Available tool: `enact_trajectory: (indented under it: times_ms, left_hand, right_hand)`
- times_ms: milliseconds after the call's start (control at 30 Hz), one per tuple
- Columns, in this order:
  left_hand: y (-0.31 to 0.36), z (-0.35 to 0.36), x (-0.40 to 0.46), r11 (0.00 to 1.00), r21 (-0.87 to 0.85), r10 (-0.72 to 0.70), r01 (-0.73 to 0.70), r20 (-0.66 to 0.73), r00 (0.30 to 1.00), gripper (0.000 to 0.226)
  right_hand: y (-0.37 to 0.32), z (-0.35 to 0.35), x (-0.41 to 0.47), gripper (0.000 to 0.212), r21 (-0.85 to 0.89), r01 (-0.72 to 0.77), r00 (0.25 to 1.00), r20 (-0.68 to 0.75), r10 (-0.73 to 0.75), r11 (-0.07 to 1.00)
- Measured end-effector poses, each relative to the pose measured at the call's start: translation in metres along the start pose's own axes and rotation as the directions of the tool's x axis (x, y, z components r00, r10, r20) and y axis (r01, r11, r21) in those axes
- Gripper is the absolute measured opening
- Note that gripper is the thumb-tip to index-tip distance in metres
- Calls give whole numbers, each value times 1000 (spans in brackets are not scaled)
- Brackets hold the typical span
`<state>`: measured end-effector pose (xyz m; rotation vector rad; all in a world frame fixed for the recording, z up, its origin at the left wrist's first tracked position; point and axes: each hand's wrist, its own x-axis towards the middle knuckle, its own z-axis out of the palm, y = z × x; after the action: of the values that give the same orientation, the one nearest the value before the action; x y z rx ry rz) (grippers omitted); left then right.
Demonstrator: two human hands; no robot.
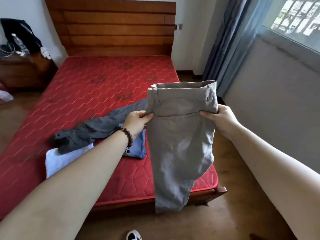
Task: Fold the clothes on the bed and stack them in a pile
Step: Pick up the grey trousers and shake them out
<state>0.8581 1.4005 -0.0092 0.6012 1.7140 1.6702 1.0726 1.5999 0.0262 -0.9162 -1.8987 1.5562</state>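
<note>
- My khaki trousers (180, 135): matt woven cloth, smooth.
- Mattress (97, 87) at 11 o'clock: red quilted fabric, slight sheen.
- Headboard (114, 26): varnished wood.
- My bracelet (129, 135): probably wooden beads.

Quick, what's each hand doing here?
Left hand: pinching the left edge of the khaki trousers.
Right hand: gripping their right edge.

Four garments (181, 135), two hands (136, 122)

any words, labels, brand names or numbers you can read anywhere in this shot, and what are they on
None can be read.
Clear plastic bottle on the wooden bedside cabinet: any label is too small and blurred.
Beige trousers held up by both hands: no tag or print shows.
</note>
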Motion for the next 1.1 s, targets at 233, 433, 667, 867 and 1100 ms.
enact_trajectory:
  times_ms: [233, 433, 667, 867, 1100]
  left_hand:
    - [-22, -18, 78, 999, 29, -24, 25, -18, 1000, 7]
    - [-45, -27, 170, 991, 122, -46, 49, -32, 998, 8]
    - [-106, -30, 265, 965, 221, -112, 139, -131, 985, 14]
    - [-187, -28, 360, 939, 304, -94, 158, -215, 972, 17]
    - [-297, -27, 457, 910, 341, -134, 236, -297, 945, 9]
  right_hand:
    - [21, 27, 79, 17, -53, -75, 997, 19, 76, 996]
    - [45, 46, 164, 8, -74, -143, 989, 33, 146, 987]
    - [118, 69, 272, 17, -124, -192, 981, 15, 195, 974]
    - [218, 101, 372, 11, -249, -199, 975, 43, 216, 948]
    - [341, 136, 446, 13, -384, -223, 972, -18, 234, 896]
